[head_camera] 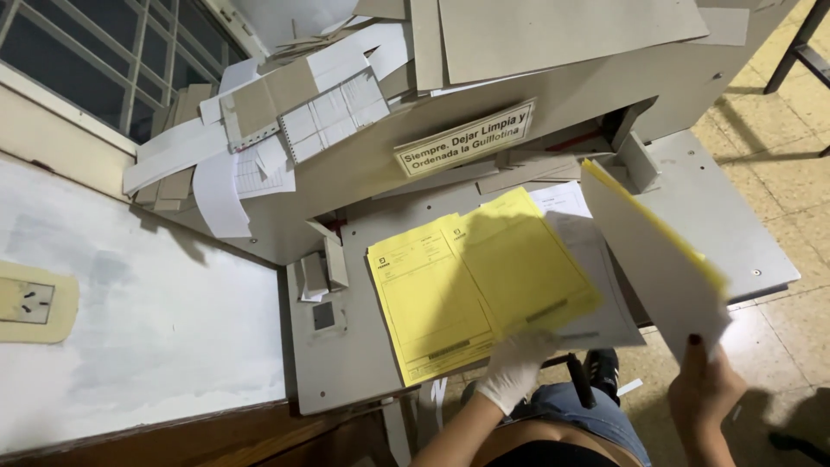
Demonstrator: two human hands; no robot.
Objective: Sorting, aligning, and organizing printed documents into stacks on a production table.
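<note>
Yellow forms [480, 281] lie fanned on the grey guillotine surface [718, 216], the gloved left hand [516, 367] pressing flat and open on their near edge, gripping nothing; the bare right hand [705, 389] pinches a lifted stack of grey card and yellow sheets [657, 251] off the surface's right side. Judged midway: some sheets laid down, one stack in hand. Paper offcuts [259, 130] pile on the machine housing, by a barred window [95, 52] and a tiled floor [795, 156].

Barred window [112, 60] dark at upper left, pale whitewashed wall [156, 320] with a cream socket plate [30, 303], grey metal worktop [718, 216], worn speckled floor tiles [778, 147], black chair leg [795, 52] at the corner, indoor light
</note>
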